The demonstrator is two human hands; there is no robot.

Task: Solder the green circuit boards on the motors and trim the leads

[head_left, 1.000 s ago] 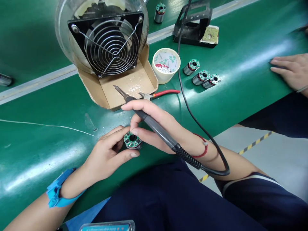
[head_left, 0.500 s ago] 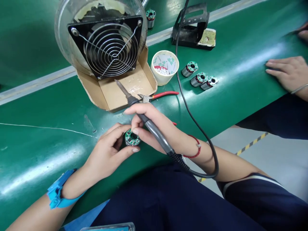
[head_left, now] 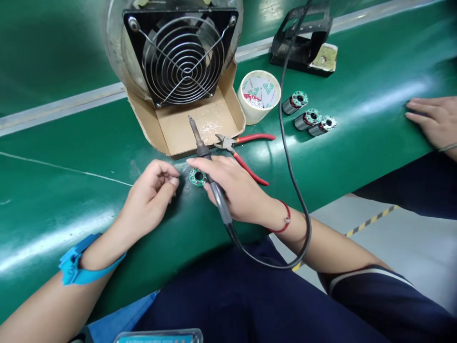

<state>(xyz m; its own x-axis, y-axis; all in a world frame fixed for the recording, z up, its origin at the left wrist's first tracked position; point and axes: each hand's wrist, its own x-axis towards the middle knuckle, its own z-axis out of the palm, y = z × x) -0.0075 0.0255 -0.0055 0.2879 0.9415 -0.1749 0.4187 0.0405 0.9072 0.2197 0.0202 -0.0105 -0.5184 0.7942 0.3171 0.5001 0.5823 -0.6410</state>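
My right hand [head_left: 235,188] is closed round a soldering iron [head_left: 218,197], whose tip points up and away over the cardboard tray. Its fingers also touch the right side of a small motor [head_left: 197,176] with a round green circuit board on top, standing on the green table. To the left of that motor, my left hand [head_left: 150,197] has its fingers pinched together, apart from the motor; anything between the fingertips is too small to name. A thin wire [head_left: 67,169] runs from the left edge to behind my left hand.
A fan [head_left: 187,71] stands at a cardboard tray [head_left: 171,138] with wire clippings. Nearby are red-handled cutters [head_left: 246,159], a white tub [head_left: 255,112], several motors [head_left: 303,119] and an iron stand [head_left: 303,59]. Another person's hand [head_left: 435,116] rests at right.
My left hand has let go of the motor and moved left with its fingers pinched. The camera view has shifted, and the cutters now show both handles.
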